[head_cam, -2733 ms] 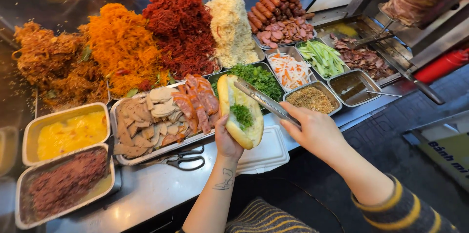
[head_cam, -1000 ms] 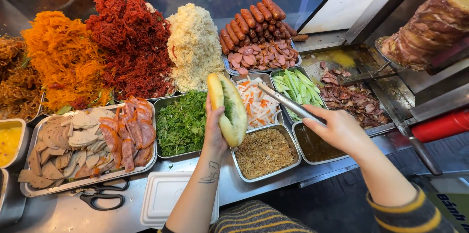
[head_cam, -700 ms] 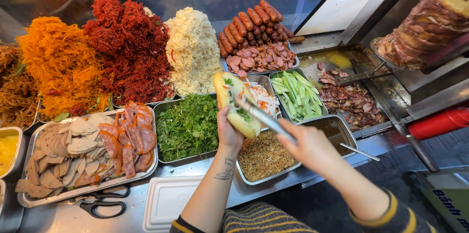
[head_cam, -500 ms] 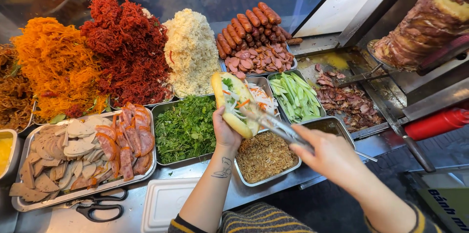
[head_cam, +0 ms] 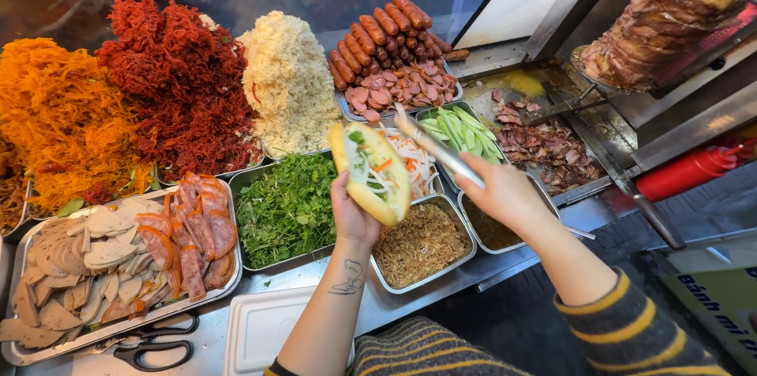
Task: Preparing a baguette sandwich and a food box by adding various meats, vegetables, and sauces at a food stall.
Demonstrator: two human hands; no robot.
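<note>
Left hand point(head_cam: 352, 214) gripped around a split bread roll point(head_cam: 369, 173), held up over the trays, cut side facing camera, greens and pickled shreds visible inside. Right hand point(head_cam: 505, 193) clenched on metal tongs point(head_cam: 438, 151), tips pointing up-left, over the tray of pickled carrot and radish point(head_cam: 414, 165) just beside the roll. Whether the tong tips are pinching anything: cannot tell.

Containers, big to small. Back row heaps: orange shredded pile point(head_cam: 55, 120), dark red shredded pile point(head_cam: 177, 84), pale fluffy shredded pile point(head_cam: 288, 80). Long metal tray point(head_cam: 118, 262) front left with sliced cold cuts, pale and reddish. Tray of sausages point(head_cam: 386, 53) with sliced pink meat in front. Deep pan of chopped green herbs point(head_cam: 288, 210), left of the holding hand. Pan of shaved dark meat point(head_cam: 544, 147) under the vertical meat spit point(head_cam: 658, 21). Square tin of fried brown bits point(head_cam: 418, 246), directly below the roll. Tin of cucumber sticks point(head_cam: 461, 128), partly behind the tongs. Small tin of dark sauce point(head_cam: 489, 230), mostly hidden by right wrist.

Others: white plastic lid point(head_cam: 264, 329) on counter, black-handled scissors point(head_cam: 150, 348) near front edge, red squeeze bottle point(head_cam: 686, 171) lying far right.
</note>
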